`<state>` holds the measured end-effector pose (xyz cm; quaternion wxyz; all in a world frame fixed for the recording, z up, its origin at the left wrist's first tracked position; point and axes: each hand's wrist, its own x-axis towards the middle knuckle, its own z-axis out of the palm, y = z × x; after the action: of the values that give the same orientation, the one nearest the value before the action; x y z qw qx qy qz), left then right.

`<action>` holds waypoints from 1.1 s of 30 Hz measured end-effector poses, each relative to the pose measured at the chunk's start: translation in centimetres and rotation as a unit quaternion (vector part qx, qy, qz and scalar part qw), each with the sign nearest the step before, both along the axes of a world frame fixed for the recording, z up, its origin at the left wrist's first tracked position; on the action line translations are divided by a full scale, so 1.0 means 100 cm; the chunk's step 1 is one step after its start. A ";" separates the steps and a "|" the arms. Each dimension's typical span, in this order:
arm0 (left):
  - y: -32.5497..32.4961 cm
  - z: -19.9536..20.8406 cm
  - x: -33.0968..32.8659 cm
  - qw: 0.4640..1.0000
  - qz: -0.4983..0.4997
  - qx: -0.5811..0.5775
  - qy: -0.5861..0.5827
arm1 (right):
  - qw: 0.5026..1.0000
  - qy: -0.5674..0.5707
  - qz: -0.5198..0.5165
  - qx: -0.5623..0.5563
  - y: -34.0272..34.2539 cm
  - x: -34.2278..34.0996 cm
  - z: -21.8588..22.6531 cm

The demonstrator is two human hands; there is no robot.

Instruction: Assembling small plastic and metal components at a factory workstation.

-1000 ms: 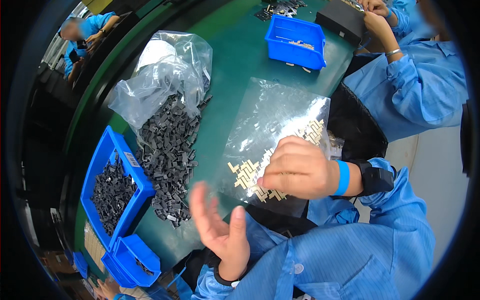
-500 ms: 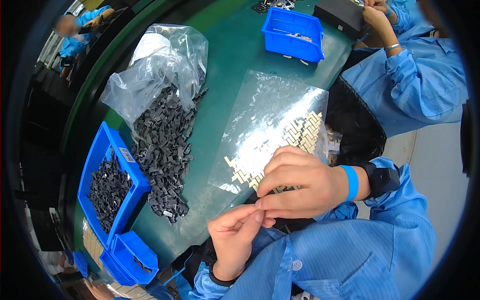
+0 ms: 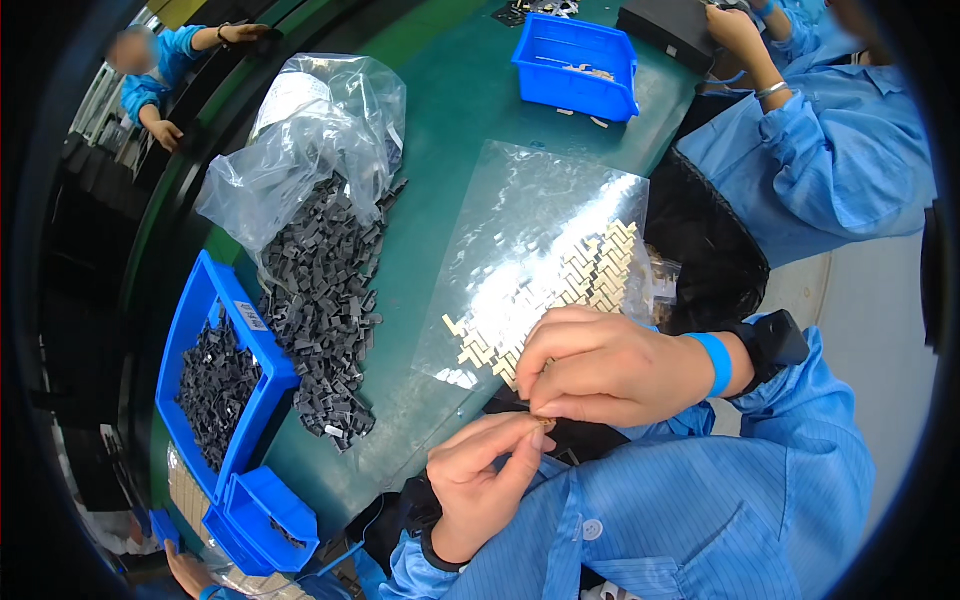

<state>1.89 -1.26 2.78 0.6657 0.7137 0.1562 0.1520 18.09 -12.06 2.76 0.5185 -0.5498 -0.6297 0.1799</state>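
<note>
Head view: our left hand [image 3: 482,478] pinches a small tan piece [image 3: 547,424], just bodyward of the bunched fingertips of our right hand [image 3: 615,368]; its long axis, and any right-hand hold, we cannot tell.

Left hand [image 3: 485,478] pinching, right hand [image 3: 612,368] curled at its fingertips [image 3: 532,446] (palm down), by the near edge of the tabletop [image 3: 440,130]
</note>
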 end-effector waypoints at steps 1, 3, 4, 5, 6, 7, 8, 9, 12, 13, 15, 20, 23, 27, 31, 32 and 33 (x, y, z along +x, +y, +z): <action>0.000 0.000 -0.001 1.000 0.001 -0.001 -0.001 | 1.000 -0.023 -0.020 -0.004 -0.003 0.001 0.002; -0.001 -0.002 -0.006 0.990 0.029 -0.137 0.007 | 0.995 -0.063 -0.071 -0.038 -0.018 0.016 0.008; 0.000 -0.004 -0.006 0.990 0.031 -0.137 0.005 | 0.977 -0.152 -0.128 -0.083 -0.031 0.029 0.011; 0.001 -0.007 -0.007 0.981 0.033 -0.191 0.017 | 0.943 -0.241 -0.191 -0.131 -0.050 0.038 0.015; 0.001 -0.007 -0.006 0.969 0.035 -0.243 0.031 | 0.904 -0.292 -0.240 -0.199 -0.069 0.045 0.014; 0.001 -0.008 -0.005 0.968 0.034 -0.245 0.030 | 0.858 -0.339 -0.283 -0.261 -0.083 0.052 0.011; 0.000 -0.008 -0.004 0.962 0.046 -0.270 0.026 | 0.823 -0.381 -0.326 -0.268 -0.092 0.053 0.008; -0.001 -0.009 -0.003 0.954 0.058 -0.294 0.024 | 0.783 -0.421 -0.367 -0.273 -0.096 0.054 0.004; -0.004 -0.011 0.001 0.950 0.045 -0.308 0.020 | 0.825 -0.380 -0.369 -0.198 -0.092 0.046 0.002; -0.006 -0.011 0.002 0.951 0.043 -0.306 0.020 | 0.870 -0.317 -0.346 -0.152 -0.084 0.039 0.001; -0.010 -0.011 0.004 0.953 0.047 -0.298 0.018 | 0.953 -0.110 -0.272 -0.076 -0.061 0.011 -0.002; -0.016 -0.005 0.003 0.959 0.054 -0.280 0.004 | 0.985 0.113 -0.130 0.005 -0.019 -0.026 -0.006; -0.016 -0.006 0.001 0.963 0.048 -0.265 0.004 | 0.981 0.151 -0.118 0.007 -0.016 -0.029 -0.010; -0.018 -0.002 0.008 0.973 0.115 -0.195 -0.048 | 0.989 0.117 -0.091 -0.001 -0.011 -0.023 -0.010; -0.008 -0.016 0.002 0.980 0.085 -0.166 -0.072 | 0.993 0.084 -0.084 0.004 -0.007 -0.023 -0.010; -0.007 -0.017 0.002 0.978 0.093 -0.167 -0.079 | 0.989 0.091 -0.113 0.000 -0.007 -0.025 -0.009; -0.007 -0.018 0.002 0.977 0.103 -0.167 -0.087 | 0.985 0.099 -0.139 -0.003 -0.006 -0.027 -0.009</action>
<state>2.05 -1.95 1.02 0.7675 0.5563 0.1937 0.2527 15.39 -12.70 1.87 0.5965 -0.6129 -0.4925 0.1610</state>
